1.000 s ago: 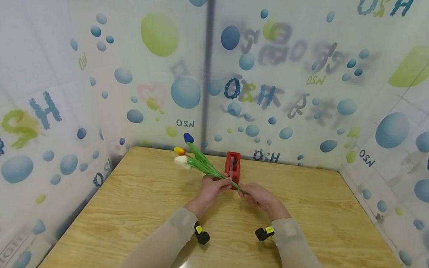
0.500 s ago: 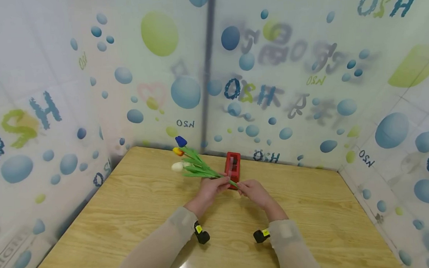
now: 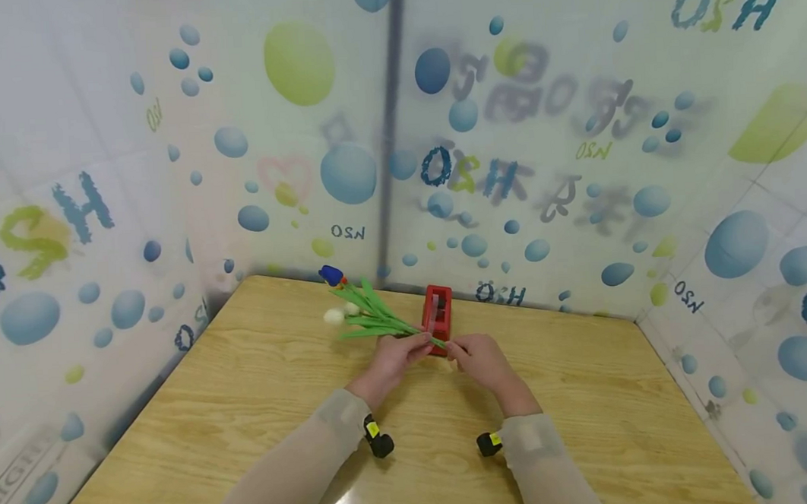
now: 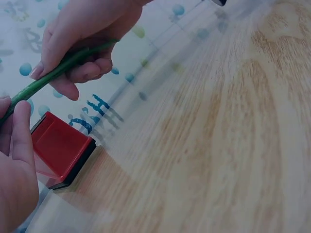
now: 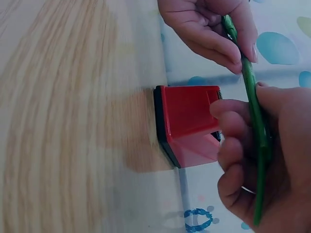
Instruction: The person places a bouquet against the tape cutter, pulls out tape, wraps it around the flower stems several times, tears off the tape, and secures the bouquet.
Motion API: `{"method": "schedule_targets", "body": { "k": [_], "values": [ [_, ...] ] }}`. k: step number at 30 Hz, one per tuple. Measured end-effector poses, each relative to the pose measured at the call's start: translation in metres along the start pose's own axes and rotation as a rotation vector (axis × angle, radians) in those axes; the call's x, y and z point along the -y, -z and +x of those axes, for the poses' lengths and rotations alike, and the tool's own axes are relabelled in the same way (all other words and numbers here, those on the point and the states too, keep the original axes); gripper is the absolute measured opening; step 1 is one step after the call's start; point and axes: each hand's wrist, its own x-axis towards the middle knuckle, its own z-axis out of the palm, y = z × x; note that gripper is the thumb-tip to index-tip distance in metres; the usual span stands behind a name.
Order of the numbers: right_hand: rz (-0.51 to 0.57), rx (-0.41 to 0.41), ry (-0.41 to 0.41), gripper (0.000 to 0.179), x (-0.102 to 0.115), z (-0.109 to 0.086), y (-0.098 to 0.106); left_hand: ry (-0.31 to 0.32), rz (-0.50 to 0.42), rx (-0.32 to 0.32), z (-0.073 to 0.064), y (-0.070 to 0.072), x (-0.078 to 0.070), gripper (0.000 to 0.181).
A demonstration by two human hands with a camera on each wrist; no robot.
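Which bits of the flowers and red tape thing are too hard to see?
Head view: most of the orange flower, behind the blue flower.
Head view: part of the green stems, covered by the left hand.
Left wrist view: the green stems, cut off by the left edge.
Right wrist view: part of the red tape holder, covered by fingers of the right hand.

Blue bloom, white blooms, green stems, bright red dispenser, honey-grained table, and pale walls, blue-and-lime spotted!
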Motion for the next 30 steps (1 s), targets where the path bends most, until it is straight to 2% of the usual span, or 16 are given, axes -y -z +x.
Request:
{"method": "schedule_targets", "body": {
  "k": [4,9,12,16,20,25,27,30],
  "values": [
    [0.209,0.082,-0.093,0.048,-0.003,-0.001,0.000,-0.012,0.020,0.026,0.001,0.001,0.001,0.012],
    [0.525,0.269,-0.266,0.064,-0.010,-0.003,0.004,-0.033,0.047,0.075,0.001,0.001,0.001,0.012],
    [0.669,0.370,-0.322,0.063,-0.012,-0.005,0.008,-0.039,0.057,0.096,0.000,0.000,-0.001,0.013],
    [0.815,0.440,-0.350,0.053,-0.011,-0.005,0.010,-0.040,0.051,0.101,-0.001,-0.001,-0.004,0.010],
    [0.847,0.450,-0.344,0.046,-0.012,-0.004,0.009,-0.050,0.042,0.096,-0.001,0.000,-0.005,0.010],
    [0.809,0.416,-0.270,0.046,-0.016,-0.001,0.005,-0.073,0.031,0.074,-0.001,-0.001,-0.004,0.013],
    [0.758,0.385,-0.239,0.046,-0.017,0.001,0.003,-0.079,0.021,0.063,-0.002,-0.001,-0.003,0.017],
    [0.626,0.304,-0.190,0.046,-0.016,0.002,0.002,-0.089,0.012,0.059,-0.002,-0.001,-0.003,0.021]
  ]
}}
